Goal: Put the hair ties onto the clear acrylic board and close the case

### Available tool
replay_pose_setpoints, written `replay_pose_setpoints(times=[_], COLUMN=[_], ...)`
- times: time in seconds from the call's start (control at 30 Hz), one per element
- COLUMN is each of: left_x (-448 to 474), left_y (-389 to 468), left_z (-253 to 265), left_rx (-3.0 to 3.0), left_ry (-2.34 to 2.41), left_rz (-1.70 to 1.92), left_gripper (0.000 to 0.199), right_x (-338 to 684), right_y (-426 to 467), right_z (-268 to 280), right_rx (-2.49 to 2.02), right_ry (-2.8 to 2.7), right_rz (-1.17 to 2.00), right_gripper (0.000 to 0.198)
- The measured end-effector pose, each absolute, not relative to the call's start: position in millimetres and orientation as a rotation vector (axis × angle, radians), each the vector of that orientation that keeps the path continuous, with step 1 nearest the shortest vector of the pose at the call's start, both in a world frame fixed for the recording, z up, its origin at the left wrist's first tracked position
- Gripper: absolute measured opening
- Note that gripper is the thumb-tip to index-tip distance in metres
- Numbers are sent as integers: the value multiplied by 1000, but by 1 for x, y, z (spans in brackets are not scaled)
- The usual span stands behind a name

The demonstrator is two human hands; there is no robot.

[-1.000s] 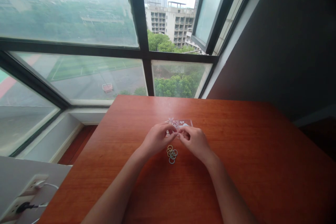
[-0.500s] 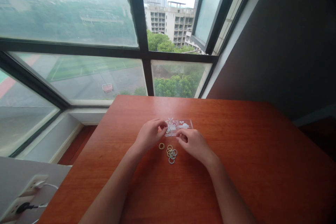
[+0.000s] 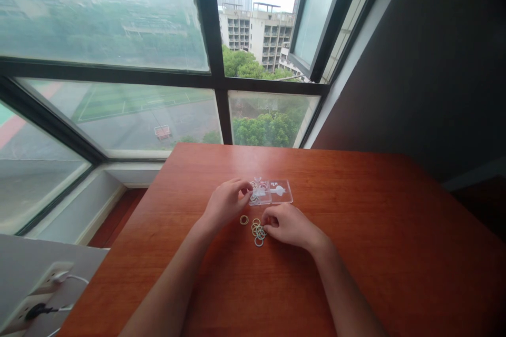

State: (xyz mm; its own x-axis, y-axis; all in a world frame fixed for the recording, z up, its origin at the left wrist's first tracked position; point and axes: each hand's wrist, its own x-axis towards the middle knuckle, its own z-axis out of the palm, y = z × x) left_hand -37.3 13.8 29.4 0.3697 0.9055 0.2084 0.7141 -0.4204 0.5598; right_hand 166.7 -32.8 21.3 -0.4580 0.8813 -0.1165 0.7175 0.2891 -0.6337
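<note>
A clear plastic box [image 3: 261,200] lies with its lid [image 3: 285,198] folded open to the right; small coloured hair ties sit inside it. My left hand [image 3: 228,201] is at the box's left side, thumb and fingers closed on its edge. In front of the box, a loose pile of pale yellow and blue-green hair ties [image 3: 258,232] rests on the table. My right hand [image 3: 288,225] is at the pile's right side, its fingertips pinched on a blue-green hair tie. To the left of the pile lie yellowish hair ties [image 3: 244,219], overlapping.
Everything stands on a reddish-brown wooden table [image 3: 379,231]. Dark-framed windows [image 3: 219,81] rise behind its far edge. A wall socket with a black plug [image 3: 36,311] and white cables is at the lower left.
My right hand has moved from the open lid towards me, down to the right side of the hair tie pile. My left hand has stayed at the box.
</note>
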Motion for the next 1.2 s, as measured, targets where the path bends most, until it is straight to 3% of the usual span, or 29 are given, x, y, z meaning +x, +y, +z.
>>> replay_pose_setpoints(times=[0.53,0.9,1.2], left_x=[-34,-21,-29], left_y=[11,4,10], left_z=[35,35,33], left_rx=[2255,2159,2211], left_ry=[1351,1094,1243], left_rz=[731,721,735], left_gripper=[12,13,11], right_x=[165,166,166], right_y=[-33,-24,-24], right_z=[21,21,22], right_rx=[-1466,-1458,-1476], right_ry=[-2272,-1914,-1949], right_rz=[867,599,604], right_gripper=[12,9,11])
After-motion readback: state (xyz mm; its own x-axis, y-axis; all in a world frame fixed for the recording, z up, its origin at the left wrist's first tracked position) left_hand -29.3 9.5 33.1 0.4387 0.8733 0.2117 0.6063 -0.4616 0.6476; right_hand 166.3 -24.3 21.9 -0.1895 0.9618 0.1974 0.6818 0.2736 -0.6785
